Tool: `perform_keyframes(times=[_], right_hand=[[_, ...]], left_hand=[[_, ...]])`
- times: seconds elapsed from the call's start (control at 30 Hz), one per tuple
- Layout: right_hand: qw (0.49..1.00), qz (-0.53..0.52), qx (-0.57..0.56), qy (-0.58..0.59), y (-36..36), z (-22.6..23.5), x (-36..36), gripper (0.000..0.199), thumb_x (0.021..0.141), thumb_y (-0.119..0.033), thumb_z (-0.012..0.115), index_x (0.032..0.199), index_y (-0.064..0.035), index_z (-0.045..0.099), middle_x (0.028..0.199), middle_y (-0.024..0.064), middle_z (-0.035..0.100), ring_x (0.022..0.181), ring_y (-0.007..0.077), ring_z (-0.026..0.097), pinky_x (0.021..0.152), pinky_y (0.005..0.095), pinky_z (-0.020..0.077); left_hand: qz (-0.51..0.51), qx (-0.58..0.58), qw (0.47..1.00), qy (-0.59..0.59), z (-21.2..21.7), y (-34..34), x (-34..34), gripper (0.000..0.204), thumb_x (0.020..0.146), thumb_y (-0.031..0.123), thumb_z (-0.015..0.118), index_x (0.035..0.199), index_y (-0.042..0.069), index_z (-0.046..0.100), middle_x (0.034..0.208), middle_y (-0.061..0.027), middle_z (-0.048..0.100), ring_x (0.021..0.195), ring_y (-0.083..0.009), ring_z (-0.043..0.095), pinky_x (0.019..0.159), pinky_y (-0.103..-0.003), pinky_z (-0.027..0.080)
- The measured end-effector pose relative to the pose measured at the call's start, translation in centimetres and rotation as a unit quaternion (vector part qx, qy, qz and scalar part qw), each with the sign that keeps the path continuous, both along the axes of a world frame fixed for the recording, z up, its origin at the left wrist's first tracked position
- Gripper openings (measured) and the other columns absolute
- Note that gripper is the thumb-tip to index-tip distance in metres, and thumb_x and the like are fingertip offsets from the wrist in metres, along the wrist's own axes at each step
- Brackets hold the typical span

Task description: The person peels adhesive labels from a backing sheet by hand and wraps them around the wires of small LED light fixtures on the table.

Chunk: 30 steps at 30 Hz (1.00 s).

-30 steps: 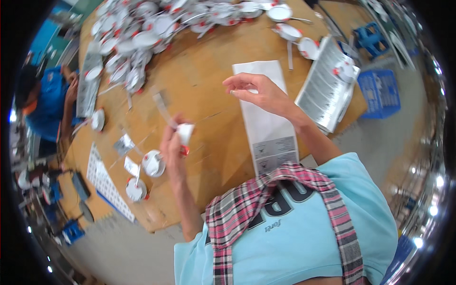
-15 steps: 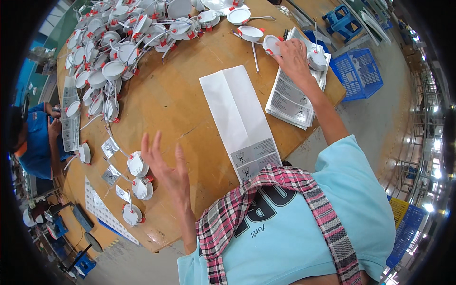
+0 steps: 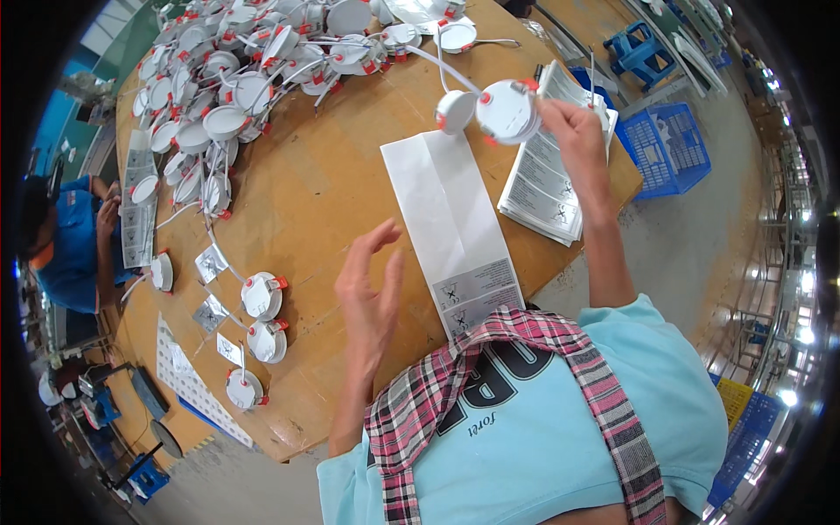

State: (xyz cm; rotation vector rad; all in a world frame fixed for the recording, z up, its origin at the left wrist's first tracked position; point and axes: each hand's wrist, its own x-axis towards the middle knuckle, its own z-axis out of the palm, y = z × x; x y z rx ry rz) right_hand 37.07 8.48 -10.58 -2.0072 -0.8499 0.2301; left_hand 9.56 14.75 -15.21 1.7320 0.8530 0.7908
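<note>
My right hand (image 3: 575, 144) grips a round white downlight (image 3: 508, 112) with red clips by its edge, its white cable trailing up and left. A second white downlight (image 3: 455, 111) is right beside it; I cannot tell whether it hangs from the same hand. Below these lies a long white paper sheet (image 3: 446, 201) with a grey printed block of labels (image 3: 477, 289) at its near end. To the left of that sheet, my left hand (image 3: 369, 289) hovers with fingers apart, holding nothing. The label stack (image 3: 538, 188) is under and beside my right forearm.
A heap of white downlights (image 3: 249, 87) covers the far left of the table (image 3: 306, 219). Several downlights with silver tags stand near the left edge, including one downlight (image 3: 262, 296). A person in blue (image 3: 74, 236) works at left. A blue basket (image 3: 669, 149) stands right, beyond the table.
My right hand has lifted a downlight and brought it left from the stack. The second downlight has come nearer to the white sheet. My left hand has moved right, toward the sheet.
</note>
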Motion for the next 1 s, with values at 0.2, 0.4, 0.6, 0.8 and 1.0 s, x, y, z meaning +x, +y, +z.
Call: perform_keyframes(times=[0.2, 0.4, 0.6, 0.8, 1.0], right_hand=[[0.949, 0.194, 0.068, 0.239, 0.8, -3.8, -10.5, 0.024, 0.091, -0.018, 0.056, 0.091, 0.004, 0.066, 0.076, 0.0047, 0.064, 0.074, 0.0085, 0.055, 0.067, 0.0252, 0.0433], [0.942, 0.318, 0.006, 0.106, 3.5, -4.7, -8.1, 0.021, 0.088, -0.018, 0.059, 0.096, 0.0003, 0.067, 0.091, 0.0145, 0.068, 0.083, 0.0227, 0.063, 0.075, 0.0309, 0.0467], [0.951, 0.304, -0.02, -0.054, 5.1, -4.8, -6.0, 0.02, 0.088, -0.015, 0.06, 0.099, 0.0, 0.066, 0.094, 0.0125, 0.067, 0.084, 0.0237, 0.063, 0.074, 0.032, 0.047], [0.954, 0.297, -0.021, -0.041, -0.4, -5.0, -8.2, 0.014, 0.087, -0.007, 0.057, 0.097, -0.0004, 0.065, 0.091, 0.0127, 0.065, 0.082, 0.0235, 0.062, 0.072, 0.0324, 0.0475], [0.964, 0.265, -0.006, -0.01, -5.7, -7.9, -10.6, 0.014, 0.084, -0.001, 0.057, 0.096, -0.0024, 0.064, 0.089, 0.0107, 0.061, 0.082, 0.0254, 0.06, 0.069, 0.0321, 0.0481]], left_hand=[[0.063, 0.056, 0.995, -0.051, -0.4, 0.4, 2.7, 0.059, 0.075, 0.008, 0.073, 0.127, 0.0, 0.046, 0.12, -0.0146, 0.052, 0.111, -0.0256, 0.052, 0.092, -0.035, 0.043], [0.106, 0.117, 0.986, 0.046, -1.1, 3.0, -2.2, 0.064, 0.069, 0.009, 0.078, 0.125, 0.0, 0.047, 0.117, -0.0158, 0.051, 0.108, -0.0304, 0.052, 0.093, -0.038, 0.043], [0.202, 0.196, 0.937, 0.208, -3.5, 4.7, -6.1, 0.071, 0.071, 0.01, 0.076, 0.131, -0.002, 0.04, 0.13, -0.0208, 0.041, 0.123, -0.0342, 0.039, 0.103, -0.042, 0.034], [0.161, 0.122, 0.968, 0.149, -1.3, 0.2, -5.9, 0.057, 0.08, 0.008, 0.068, 0.13, -0.002, 0.042, 0.127, -0.0203, 0.048, 0.113, -0.0292, 0.052, 0.094, -0.036, 0.043], [-0.02, -0.186, 0.977, 0.099, -2.5, -3.3, -2.3, 0.048, 0.086, 0.011, 0.061, 0.127, -0.007, 0.042, 0.086, -0.017, 0.068, 0.075, -0.0236, 0.067, 0.072, -0.032, 0.052]])
